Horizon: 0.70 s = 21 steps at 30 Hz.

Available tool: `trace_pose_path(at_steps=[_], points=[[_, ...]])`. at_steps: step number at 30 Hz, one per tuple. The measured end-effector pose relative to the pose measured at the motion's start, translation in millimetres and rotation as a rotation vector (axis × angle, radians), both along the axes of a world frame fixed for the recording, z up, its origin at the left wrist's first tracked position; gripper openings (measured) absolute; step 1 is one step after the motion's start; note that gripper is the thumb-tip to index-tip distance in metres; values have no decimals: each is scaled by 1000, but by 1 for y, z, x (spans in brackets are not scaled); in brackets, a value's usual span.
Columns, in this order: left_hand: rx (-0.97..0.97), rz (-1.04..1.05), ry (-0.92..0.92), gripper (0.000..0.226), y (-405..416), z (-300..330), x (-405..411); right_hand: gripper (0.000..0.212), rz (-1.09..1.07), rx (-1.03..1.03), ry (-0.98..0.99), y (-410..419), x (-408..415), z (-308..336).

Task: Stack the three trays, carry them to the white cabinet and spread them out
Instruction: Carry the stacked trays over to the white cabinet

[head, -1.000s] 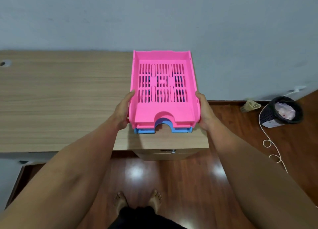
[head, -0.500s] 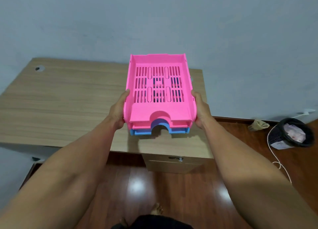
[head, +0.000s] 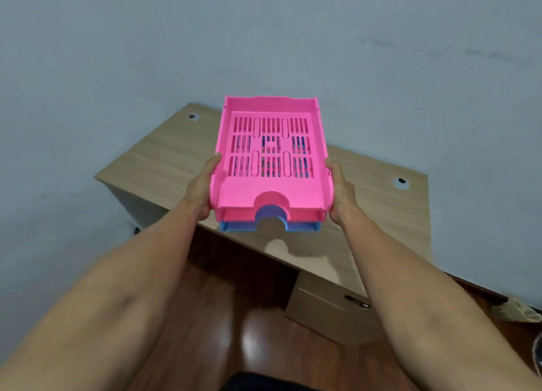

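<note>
A stack of trays [head: 271, 195] hangs in the air above the wooden desk [head: 164, 158]. Its top tray is bright pink with a slotted floor. A second pink tray shows as an edge under it, and a blue tray [head: 234, 227] lies at the bottom. My left hand [head: 201, 186] grips the stack's left side and my right hand [head: 340, 189] grips its right side. The stack is level, with its notched front edge toward me. No white cabinet is in view.
The desk runs diagonally against a pale blue wall, with cable holes [head: 192, 116] at its far corners. A drawer unit [head: 328, 311] sits under its right part. Dark glossy wood floor [head: 234, 332] lies below my arms. Crumpled paper [head: 516, 313] lies at right.
The stack has risen off the desk in both hands. My view has swung left, so the desk now lies diagonally and the bin at right has left the frame.
</note>
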<state>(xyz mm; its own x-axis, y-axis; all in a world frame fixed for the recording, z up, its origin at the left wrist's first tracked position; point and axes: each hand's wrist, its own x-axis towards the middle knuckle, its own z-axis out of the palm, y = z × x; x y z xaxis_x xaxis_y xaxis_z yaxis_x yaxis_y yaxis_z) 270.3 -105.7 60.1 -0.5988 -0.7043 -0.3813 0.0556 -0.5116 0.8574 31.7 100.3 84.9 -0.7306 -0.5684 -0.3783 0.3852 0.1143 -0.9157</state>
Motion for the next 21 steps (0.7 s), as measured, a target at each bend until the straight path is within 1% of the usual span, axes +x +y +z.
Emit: trace_pose_path(at_steps=[2, 5, 6, 9, 10, 12, 15, 16, 18, 19, 21], points=[[15, 71, 2, 80, -5, 8, 43, 49, 55, -10, 10, -22, 33, 6], [2, 127, 42, 54, -3, 22, 107, 41, 172, -24, 20, -51, 88, 13], [5, 160, 43, 54, -3, 23, 121, 40, 183, -28, 11, -57, 99, 13], [-48, 314, 2, 85, -7, 27, 200, 38, 279, -45, 6, -82, 162, 18], [-63, 353, -4, 89, -9, 26, 232, 38, 313, -53, 17, -91, 189, 21], [-77, 422, -36, 90, -6, 28, 291, 35, 365, -51, 23, -108, 240, 24], [-102, 534, -72, 90, 5, 34, 376, 34, 455, -78, -17, -130, 312, 23], [-108, 573, -72, 89, 11, 37, 404, 38, 499, -86, -34, -138, 336, 20], [-110, 653, -83, 89, 26, 43, 458, 61, 598, -97, -63, -147, 387, 19], [-117, 693, -85, 89, 34, 45, 485, 68, 645, -94, -59, -151, 411, 18], [-127, 759, -96, 92, 52, 49, 536, 66, 726, -84, -46, -150, 464, 27]])
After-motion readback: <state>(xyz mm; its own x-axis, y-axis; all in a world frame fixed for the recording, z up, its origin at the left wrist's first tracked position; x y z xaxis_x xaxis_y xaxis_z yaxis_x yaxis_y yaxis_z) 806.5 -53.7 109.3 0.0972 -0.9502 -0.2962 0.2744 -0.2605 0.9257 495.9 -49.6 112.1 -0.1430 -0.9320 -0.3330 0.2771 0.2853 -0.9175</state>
